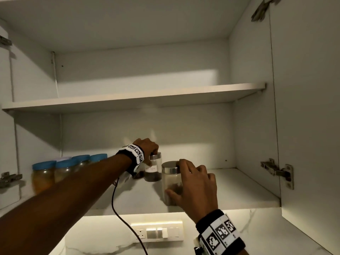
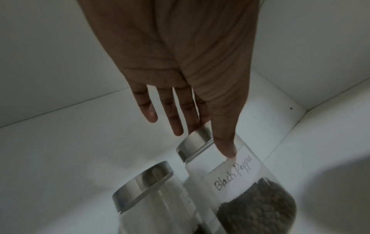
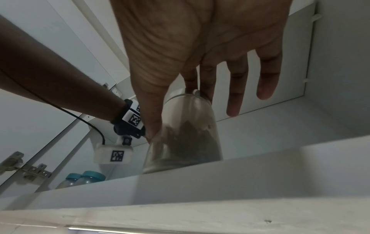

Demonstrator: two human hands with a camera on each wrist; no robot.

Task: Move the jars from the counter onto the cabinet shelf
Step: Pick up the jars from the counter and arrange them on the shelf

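Note:
On the lower cabinet shelf (image 1: 239,186) stands a glass jar labelled Black Pepper (image 1: 153,172) (image 2: 240,174) with a steel lid. My left hand (image 1: 152,157) (image 2: 216,139) reaches over it from above, pinching it near the lid between thumb and forefinger. Closer to the shelf's front edge a second steel-lidded jar (image 1: 170,179) (image 3: 186,139) holds brown contents. My right hand (image 1: 173,177) (image 3: 172,112) grips this one, thumb low on the glass and forefinger at the lid. A third steel-lidded jar (image 2: 152,197) stands right beside the pepper jar.
Several blue-lidded jars (image 1: 60,168) (image 3: 88,177) fill the shelf's left end. The upper shelf (image 1: 128,96) is bare. The cabinet door (image 1: 312,126) stands open at right with its hinge (image 1: 277,170). A black cable (image 1: 117,208) hangs from my left wrist over a switch panel (image 1: 158,230).

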